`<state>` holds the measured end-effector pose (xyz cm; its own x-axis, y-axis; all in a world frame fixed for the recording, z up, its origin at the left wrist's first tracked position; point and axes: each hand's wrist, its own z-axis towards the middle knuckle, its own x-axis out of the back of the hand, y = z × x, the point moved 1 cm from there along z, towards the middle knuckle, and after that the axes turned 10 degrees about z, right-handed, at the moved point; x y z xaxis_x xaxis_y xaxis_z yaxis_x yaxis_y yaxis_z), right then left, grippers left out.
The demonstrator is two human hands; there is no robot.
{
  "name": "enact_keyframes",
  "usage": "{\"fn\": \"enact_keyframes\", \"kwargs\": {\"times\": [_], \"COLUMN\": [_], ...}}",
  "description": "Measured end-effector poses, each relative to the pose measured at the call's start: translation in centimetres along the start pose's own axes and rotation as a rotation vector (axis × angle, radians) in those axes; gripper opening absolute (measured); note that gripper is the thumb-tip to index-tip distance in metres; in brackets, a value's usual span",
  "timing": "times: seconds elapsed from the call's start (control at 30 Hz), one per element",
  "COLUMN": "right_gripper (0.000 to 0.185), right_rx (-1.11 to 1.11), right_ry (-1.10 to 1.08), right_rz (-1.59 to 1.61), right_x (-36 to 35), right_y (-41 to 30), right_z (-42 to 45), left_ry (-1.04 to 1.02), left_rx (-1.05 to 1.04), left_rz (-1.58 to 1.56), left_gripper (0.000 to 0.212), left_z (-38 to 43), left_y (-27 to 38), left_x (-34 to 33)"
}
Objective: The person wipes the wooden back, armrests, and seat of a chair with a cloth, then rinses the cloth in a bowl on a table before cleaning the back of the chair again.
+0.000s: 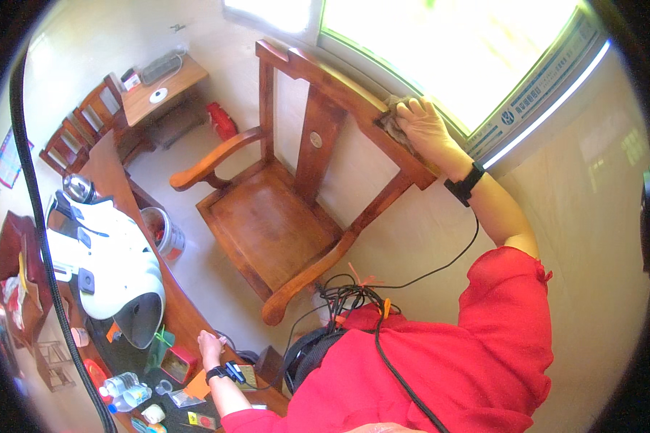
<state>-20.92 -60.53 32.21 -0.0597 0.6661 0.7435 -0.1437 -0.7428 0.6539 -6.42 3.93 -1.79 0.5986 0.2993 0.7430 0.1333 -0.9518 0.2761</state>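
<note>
My right hand (423, 129) grips a crumpled greyish cloth (394, 128) and presses it on the top rail of a wooden armchair (281, 233), near the window. My left hand (211, 345) rests at the edge of the long wooden desk (180, 297), its fingers curled; whether it holds anything is hard to tell. Both wrists wear black bands, with a cable running from each. The chair has a flat wooden seat, curved arms and a back splat with a round pale inlay.
On the desk lie a white helmet-like object (122, 260), plastic bottles (130, 398), a red-rimmed box (177, 364) and a metal kettle (78, 188). A bucket (162, 233) stands beside it. Bundled black cables (352, 295) hang at my waist. A small table (165, 89) and wooden chairs stand farther back.
</note>
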Motion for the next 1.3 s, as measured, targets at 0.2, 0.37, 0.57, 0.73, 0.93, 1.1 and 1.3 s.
{"fn": "enact_keyframes", "kwargs": {"times": [0.2, 0.37, 0.57, 0.73, 0.93, 1.1, 1.3], "right_gripper": [0.018, 0.025, 0.025, 0.017, 0.014, 0.015, 0.015], "right_rx": [-0.089, -0.070, -0.082, 0.087, 0.227, 0.198, 0.186], "right_ry": [0.036, -0.090, -0.112, 0.050, 0.111, 0.056, 0.205], "right_rz": [-0.021, 0.056, -0.004, 0.077, 0.085, 0.123, 0.085], "right_x": [1.3, 2.5, 2.2, 1.7, -1.5, -4.1, -5.9], "right_y": [-0.1, 0.4, 1.6, 3.1, 4.0, 4.2, 4.7], "right_z": [-0.3, 1.0, 5.5, 9.2, 15.7, 21.8, 27.7], "left_ry": [0.131, 0.133, 0.045, 0.105, 0.088, 0.116, 0.122], "left_rx": [-0.092, -0.114, 0.011, -0.021, 0.024, 0.041, 0.052], "left_rz": [0.054, 0.027, -0.067, -0.004, 0.012, 0.071, 0.036], "left_gripper": [0.031, 0.033, 0.033, 0.034, 0.037, 0.040, 0.048], "left_z": [-1.8, -0.3, -1.4, -1.6, -1.7, -1.3, -0.4], "left_y": [1.0, -0.2, 1.4, 1.1, 1.6, 1.0, 0.4], "left_x": [0.7, 0.0, 0.8, 0.6, 0.9, 0.2, -0.7]}}
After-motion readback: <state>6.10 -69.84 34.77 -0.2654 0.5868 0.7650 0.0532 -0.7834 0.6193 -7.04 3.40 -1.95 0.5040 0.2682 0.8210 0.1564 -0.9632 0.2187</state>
